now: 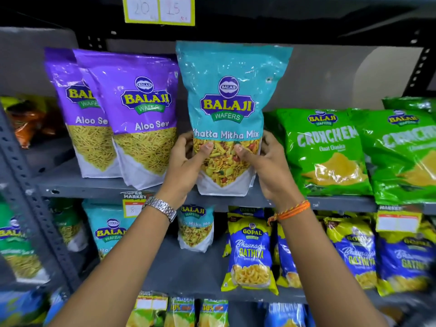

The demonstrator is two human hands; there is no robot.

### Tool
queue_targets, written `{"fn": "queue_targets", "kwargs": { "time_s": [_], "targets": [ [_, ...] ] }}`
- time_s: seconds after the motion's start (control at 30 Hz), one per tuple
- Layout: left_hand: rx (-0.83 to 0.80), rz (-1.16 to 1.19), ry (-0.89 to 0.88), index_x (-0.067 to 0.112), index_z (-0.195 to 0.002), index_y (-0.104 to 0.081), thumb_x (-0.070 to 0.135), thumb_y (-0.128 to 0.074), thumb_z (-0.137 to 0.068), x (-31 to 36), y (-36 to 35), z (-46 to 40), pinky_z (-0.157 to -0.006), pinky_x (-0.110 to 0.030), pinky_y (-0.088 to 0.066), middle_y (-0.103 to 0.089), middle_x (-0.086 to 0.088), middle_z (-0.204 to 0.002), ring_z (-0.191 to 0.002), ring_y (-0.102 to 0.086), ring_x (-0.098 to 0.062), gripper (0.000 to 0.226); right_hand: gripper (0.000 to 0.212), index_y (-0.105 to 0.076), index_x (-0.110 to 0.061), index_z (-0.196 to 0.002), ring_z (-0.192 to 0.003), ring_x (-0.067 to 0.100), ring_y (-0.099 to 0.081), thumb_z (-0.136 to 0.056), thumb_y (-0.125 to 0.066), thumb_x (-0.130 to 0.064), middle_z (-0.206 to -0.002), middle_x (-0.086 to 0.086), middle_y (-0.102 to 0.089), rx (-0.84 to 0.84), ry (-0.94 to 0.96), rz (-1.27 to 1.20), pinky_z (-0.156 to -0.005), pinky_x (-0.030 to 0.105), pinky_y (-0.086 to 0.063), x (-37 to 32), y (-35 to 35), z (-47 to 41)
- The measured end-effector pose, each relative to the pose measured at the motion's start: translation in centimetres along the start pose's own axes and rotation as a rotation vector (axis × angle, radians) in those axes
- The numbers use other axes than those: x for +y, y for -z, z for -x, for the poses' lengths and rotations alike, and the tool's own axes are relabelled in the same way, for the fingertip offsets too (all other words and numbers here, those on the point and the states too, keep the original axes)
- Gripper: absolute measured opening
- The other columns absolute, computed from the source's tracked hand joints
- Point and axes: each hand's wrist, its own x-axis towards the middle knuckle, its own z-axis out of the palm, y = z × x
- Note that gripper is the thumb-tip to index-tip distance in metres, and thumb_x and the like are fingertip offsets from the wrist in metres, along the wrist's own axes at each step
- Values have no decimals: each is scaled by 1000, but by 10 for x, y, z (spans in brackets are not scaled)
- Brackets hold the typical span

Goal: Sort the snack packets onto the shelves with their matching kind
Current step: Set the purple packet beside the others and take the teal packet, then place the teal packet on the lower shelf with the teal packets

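Note:
A tall teal Khatta Mitha Mix packet (231, 100) stands upright at the front edge of the upper grey shelf (99, 185). My left hand (186, 166) grips its lower left side and my right hand (266, 166) grips its lower right side, thumbs on the front. To its left stand two purple Aloo Sev packets (144, 119). To its right stand green Crunchem packets (323, 149). On the shelf below are two smaller teal Khatta Mitha Mix packets (195, 227), partly hidden by my left forearm.
Blue and yellow Gopal Gathiya packets (250, 253) fill the lower shelf's right part. A perforated grey upright (35, 208) stands at the left. Price tags (159, 10) hang above. Orange packets (26, 121) sit far left, more packets on the bottom shelf.

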Motion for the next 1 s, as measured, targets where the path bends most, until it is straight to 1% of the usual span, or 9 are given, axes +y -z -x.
{"fn": "queue_targets", "kwargs": {
  "time_s": [0.17, 0.27, 0.37, 0.53, 0.63, 0.73, 0.77, 0.87, 1.0],
  "targets": [
    [-55, 83, -32, 14, -125, -56, 8, -70, -91, 20, 18, 43, -84, -16, -54, -71, 5, -114, -98, -69, 5, 38, 53, -60, -13, -122, -107, 11, -70, -74, -80, -1, -117, 4, -72, -57, 34, 41, -83, 23, -58, -14, 2, 42],
    [-109, 124, -40, 12, -124, -57, 10, -79, -82, 21, 37, 73, -91, -23, -54, -72, 2, -118, -108, -69, -6, 48, 62, -61, -11, -121, -106, 15, -69, -64, -84, 2, -116, 4, -73, -85, 73, 44, -85, 26, -57, -13, 0, 72],
    [-145, 140, -41, 20, -122, -61, 21, -79, -74, 11, 55, 103, -92, -24, -55, -74, 8, -117, -112, -69, -11, 51, 67, -64, -12, -116, -107, 19, -70, -55, -87, 2, -112, 1, -75, -105, 82, 18, -91, 33, -58, -1, -4, 103],
    [-130, 133, 62, 22, -123, -61, 25, -83, -75, -33, 78, 148, -95, -28, -55, -74, 4, -122, -118, -69, -17, 53, 61, -67, -12, -109, -99, 12, -72, -52, -84, 2, -103, -4, -79, -91, -5, -18, -84, 27, -59, 54, -8, 148],
    [-111, 101, 163, 25, -123, -62, 15, -85, -77, -74, 89, 170, -93, -24, -55, -74, 2, -124, -119, -68, -16, 53, 66, -66, -4, -113, -107, 24, -71, -52, -88, 7, -112, 6, -77, -64, -123, 4, -90, 40, -59, 104, -3, 166],
    [-111, 13, 235, 27, -120, -62, 11, -87, -74, -117, 99, 189, -96, -27, -55, -75, 5, -121, -118, -69, -15, 55, 59, -67, 4, -104, -98, 29, -69, -50, -91, 8, -104, 13, -75, -49, -250, 76, -83, 60, -58, 154, 1, 183],
    [-115, -3, 270, 26, -120, -62, 9, -86, -75, -132, 102, 193, -97, -31, -56, -75, 4, -120, -117, -69, -15, 54, 54, -68, 3, -100, -96, 26, -69, -51, -91, 9, -100, 10, -75, -42, -282, 99, -79, 59, -59, 167, 1, 187],
    [-96, -20, 386, 17, -125, -59, 3, -81, -80, -170, 107, 201, -98, -36, -58, -75, -2, -121, -115, -70, -17, 52, 56, -70, -6, -104, -98, 18, -74, -56, -83, 19, -99, -1, -80, -66, -357, 122, -79, 37, -63, 198, 0, 191],
    [-65, -27, 494, 23, -123, -59, 2, -77, -84, -202, 108, 191, -87, -22, -59, -74, 2, -119, -109, -72, -9, 47, 63, -69, -9, -117, -111, 27, -71, -59, -87, 9, -115, 10, -76, -96, -432, 197, -86, 45, -62, 232, -2, 175]
  ]
}}
